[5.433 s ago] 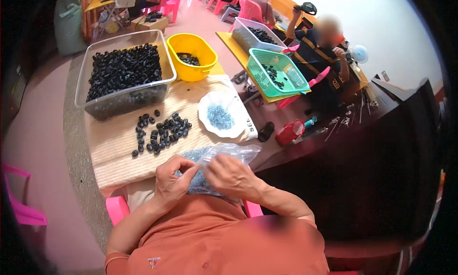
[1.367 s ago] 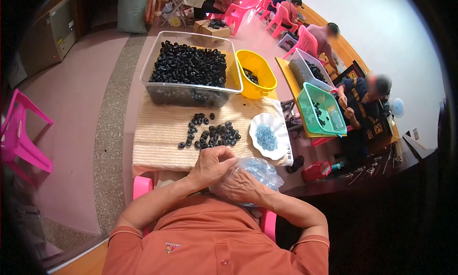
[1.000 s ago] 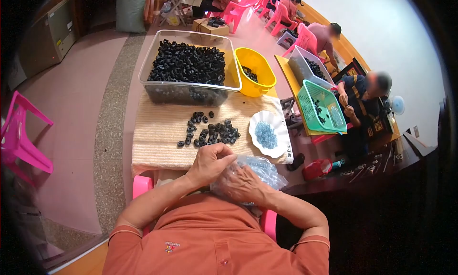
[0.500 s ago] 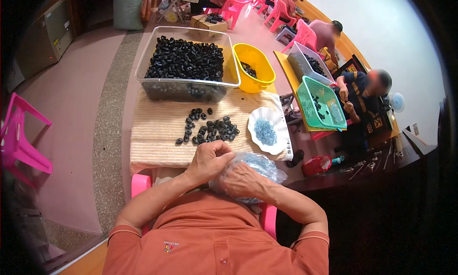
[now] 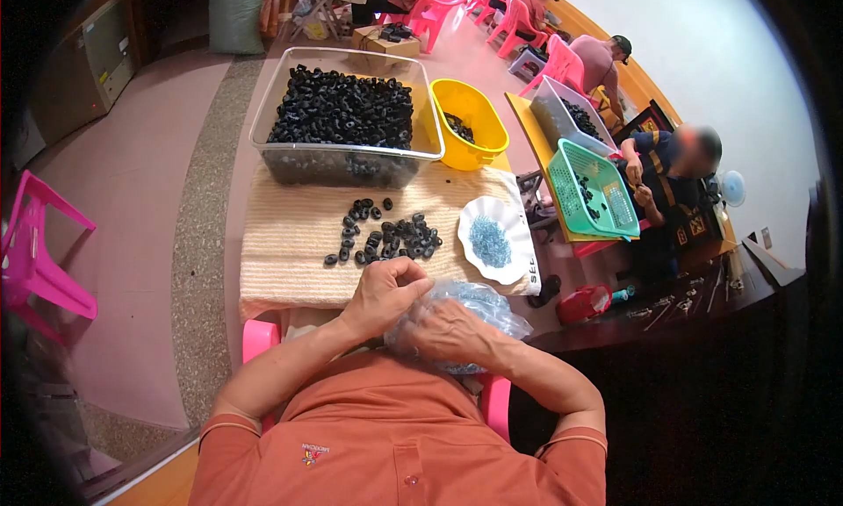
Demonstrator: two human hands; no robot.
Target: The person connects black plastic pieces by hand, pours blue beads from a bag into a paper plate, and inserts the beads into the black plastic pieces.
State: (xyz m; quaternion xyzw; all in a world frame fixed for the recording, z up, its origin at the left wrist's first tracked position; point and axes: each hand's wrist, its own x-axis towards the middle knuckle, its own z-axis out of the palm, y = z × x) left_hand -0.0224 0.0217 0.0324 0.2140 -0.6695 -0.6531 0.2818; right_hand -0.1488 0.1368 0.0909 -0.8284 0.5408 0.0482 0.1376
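Note:
A clear plastic bag point(image 5: 487, 308) with small bluish pieces in it lies at the table's near edge, against my shirt. My left hand point(image 5: 387, 294) pinches the bag's left edge between thumb and fingers. Across the bag's near side, my right hand point(image 5: 446, 330) is closed on the plastic, its fingertips partly hidden. Beyond my hands, a loose group of black oval parts point(image 5: 391, 239) lies on the striped towel point(image 5: 290, 243). To their right stands a white scalloped dish point(image 5: 518, 265) holding more of the bluish pieces.
A large clear bin point(image 5: 342, 166) of black parts and a yellow tub point(image 5: 481, 146) stand at the table's back. A green basket point(image 5: 580, 216) and another bin point(image 5: 549, 111) are on the side table at right, beside a co-worker point(image 5: 667, 168). A pink stool point(image 5: 44, 251) stands at far left.
Compared with the oldest frame, the view has turned and the table sits farther right. My left hand keeps its pinch on the bag, while my right hand's fingers have shifted slightly on the plastic.

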